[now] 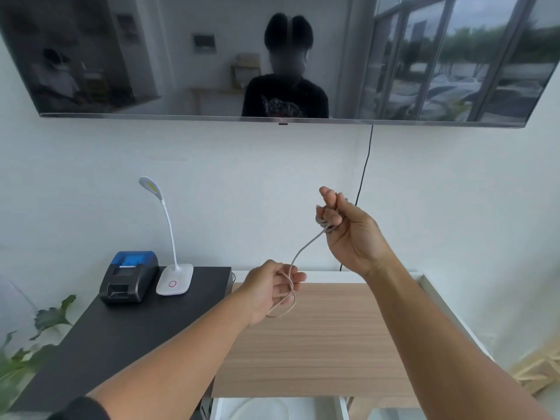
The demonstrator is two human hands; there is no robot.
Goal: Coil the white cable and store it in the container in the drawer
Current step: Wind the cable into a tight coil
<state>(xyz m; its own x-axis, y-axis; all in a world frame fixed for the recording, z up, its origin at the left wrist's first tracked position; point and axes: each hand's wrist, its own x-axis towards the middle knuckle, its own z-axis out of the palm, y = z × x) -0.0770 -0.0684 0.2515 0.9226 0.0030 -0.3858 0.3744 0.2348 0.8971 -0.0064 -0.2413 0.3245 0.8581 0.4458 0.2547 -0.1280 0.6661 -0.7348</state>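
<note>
**Cable strung between my two hands**

My left hand (269, 291) is closed around loops of the white cable (298, 253), a loose coil hanging just below my fingers. From there the cable rises to my right hand (348, 234), held higher, whose fingers (328, 218) curl shut around its other end. Below my hands lies the wooden desktop (318, 353); nearer me, the open drawer (281, 409) shows a white container.

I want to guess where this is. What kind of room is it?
Probably a small office or a living room. A big dark TV hangs on the wall, and a white desk lamp and a little receipt printer sit on a black side table.
</note>
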